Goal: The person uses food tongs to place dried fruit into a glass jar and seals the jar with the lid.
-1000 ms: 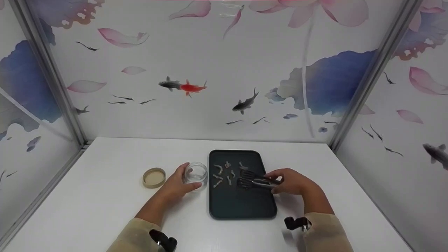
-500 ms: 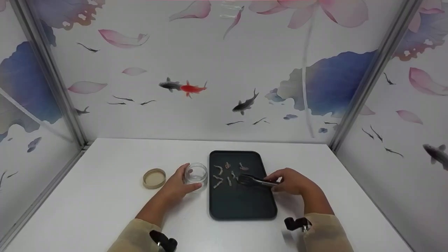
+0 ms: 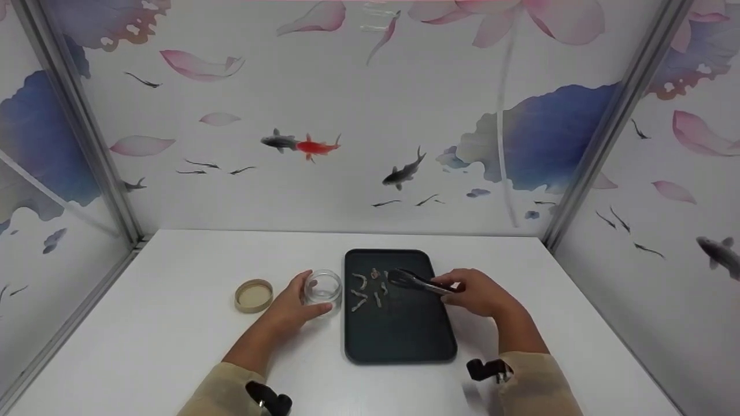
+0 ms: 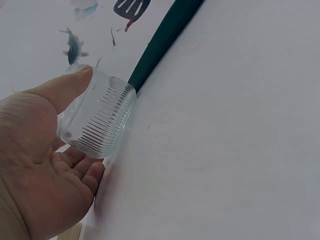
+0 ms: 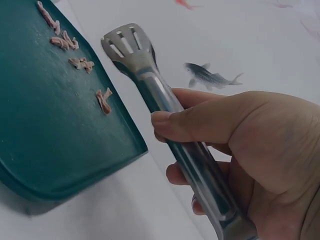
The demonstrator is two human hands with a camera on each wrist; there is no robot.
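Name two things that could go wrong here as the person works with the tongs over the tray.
1. The small pieces are thin, while the tongs have broad slotted ends, so a piece might slip out.
2. The glass jar stands beside the tray, off its edge; a piece carried across could drop on the table. The left hand steadies the jar, which helps.

A smooth white tabletop [image 3: 173, 323] carries everything. Directly on it lies a dark green rectangular plastic tray [image 3: 399, 341] with rounded corners, set right of centre. Just beside the tray's left edge stands a small clear ribbed glass jar [image 3: 323, 285], upright and lidless. Further left, apart from the jar, a round tan lid [image 3: 254, 295] lies flat.
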